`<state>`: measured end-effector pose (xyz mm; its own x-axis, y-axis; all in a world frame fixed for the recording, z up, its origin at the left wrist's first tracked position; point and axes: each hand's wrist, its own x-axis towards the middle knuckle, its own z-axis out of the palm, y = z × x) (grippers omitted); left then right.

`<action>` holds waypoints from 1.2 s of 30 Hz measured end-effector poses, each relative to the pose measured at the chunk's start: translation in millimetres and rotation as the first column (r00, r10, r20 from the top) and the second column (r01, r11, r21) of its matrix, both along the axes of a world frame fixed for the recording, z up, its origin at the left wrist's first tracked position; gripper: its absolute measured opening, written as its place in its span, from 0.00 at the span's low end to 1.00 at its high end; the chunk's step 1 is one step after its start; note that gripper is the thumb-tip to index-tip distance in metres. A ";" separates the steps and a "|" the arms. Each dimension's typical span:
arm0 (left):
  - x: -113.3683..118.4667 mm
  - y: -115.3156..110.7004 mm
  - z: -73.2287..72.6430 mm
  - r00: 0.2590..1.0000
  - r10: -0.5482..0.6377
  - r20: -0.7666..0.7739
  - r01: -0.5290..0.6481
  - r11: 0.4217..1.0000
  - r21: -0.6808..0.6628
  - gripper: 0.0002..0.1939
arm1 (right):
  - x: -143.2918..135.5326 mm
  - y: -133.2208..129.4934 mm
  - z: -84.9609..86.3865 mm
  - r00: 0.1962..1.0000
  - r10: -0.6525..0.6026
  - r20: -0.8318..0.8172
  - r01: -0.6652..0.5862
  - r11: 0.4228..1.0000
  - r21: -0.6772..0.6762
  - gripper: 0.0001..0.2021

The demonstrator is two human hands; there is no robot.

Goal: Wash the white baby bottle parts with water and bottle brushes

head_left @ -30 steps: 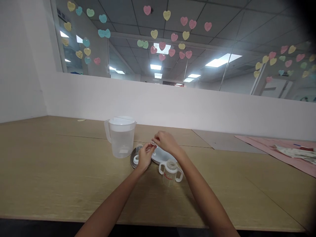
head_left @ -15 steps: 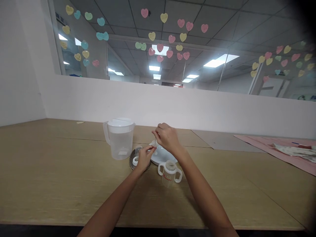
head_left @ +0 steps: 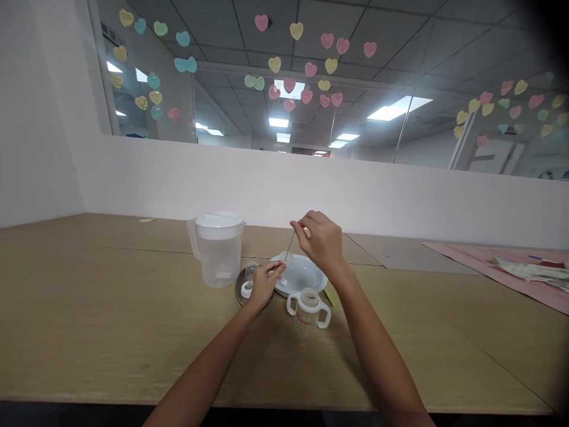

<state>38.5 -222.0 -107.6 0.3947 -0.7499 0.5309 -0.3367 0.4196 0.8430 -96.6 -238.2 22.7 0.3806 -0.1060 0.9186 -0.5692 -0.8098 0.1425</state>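
My left hand pinches a small translucent piece that looks like a bottle nipple, held over the white bowl. Higher and to the right, my right hand is closed, thumb and fingertips gripping a thin wire-like stick. That stick slants down to the translucent piece; whether its lower end goes inside I cannot tell. In front of the bowl a clear baby bottle with two white handles stands upright, its mouth uncovered. A metal dish behind my left hand holds a white ring and a clear cap.
A lidded translucent pitcher stands at the left of the dish. Just right of the bowl lies a green stick-like thing. A pink cloth with items on it covers the table's far right, and a white wall rises behind.
My right hand has moved up and right, so more of the thin stick shows and it leans more. My left hand has barely shifted. The green thing has come into sight.
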 end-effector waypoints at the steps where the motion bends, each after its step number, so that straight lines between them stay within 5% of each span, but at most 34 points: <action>1: 0.3 -0.4 -0.3 1.000 0.010 0.009 -0.010 1.000 0.000 0.12 | -0.5 -1.2 0.2 1.000 -0.001 0.015 0.000 1.000 0.010 0.17; 6: 6.5 -2.9 -7.7 0.972 0.101 0.213 -0.090 0.994 -0.061 0.13 | -4.2 -3.8 3.6 0.995 0.012 0.101 -0.018 0.998 0.062 0.16; 11: 10.9 -1.9 -18.9 0.849 0.159 0.505 -0.126 0.987 -0.099 0.11 | -26.4 6.2 17.5 0.935 0.090 0.343 -0.106 0.994 0.028 0.14; 16: 5.1 0.3 -21.2 0.838 0.184 0.513 -0.136 0.982 -0.130 0.12 | -54.7 -0.6 27.0 0.881 0.138 0.452 -0.241 0.954 0.177 0.15; 18: 3.4 -0.1 -20.8 0.860 0.195 0.472 -0.154 0.980 -0.125 0.13 | -56.0 -23.2 21.8 0.898 0.164 0.408 -0.323 0.877 0.357 0.15; 20: 3.1 -1.4 -20.9 0.887 0.209 0.412 -0.184 0.978 -0.101 0.13 | -50.4 -55.1 8.9 0.898 0.219 0.382 -0.413 0.718 0.561 0.16; 22: 3.6 -2.9 -21.3 0.921 0.204 0.333 -0.193 0.979 -0.067 0.13 | -41.0 -89.2 -10.8 0.884 0.234 0.406 -0.468 0.471 0.748 0.13; 25: 4.4 -4.4 -20.8 0.961 0.187 0.206 -0.182 0.982 -0.045 0.13 | -28.3 -129.4 -46.4 0.864 0.118 0.490 -0.501 0.098 0.860 0.08; 31: 2.7 -2.6 -14.6 0.979 0.180 0.099 -0.175 0.983 -0.056 0.11 | -23.5 -159.8 -98.0 0.934 0.022 0.356 -0.356 0.024 0.934 0.08; 36: 2.2 -1.0 -10.0 0.976 0.206 0.074 -0.202 0.978 -0.051 0.11 | -27.2 -170.1 -107.2 0.992 0.013 0.124 -0.125 0.096 0.988 0.06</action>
<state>40.7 -223.1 -117.6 0.4930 -0.6335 0.5963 -0.4830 0.3709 0.7932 -123.7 -408.3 -84.4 0.3922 -0.9194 0.0315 -0.4637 -0.2271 -0.8564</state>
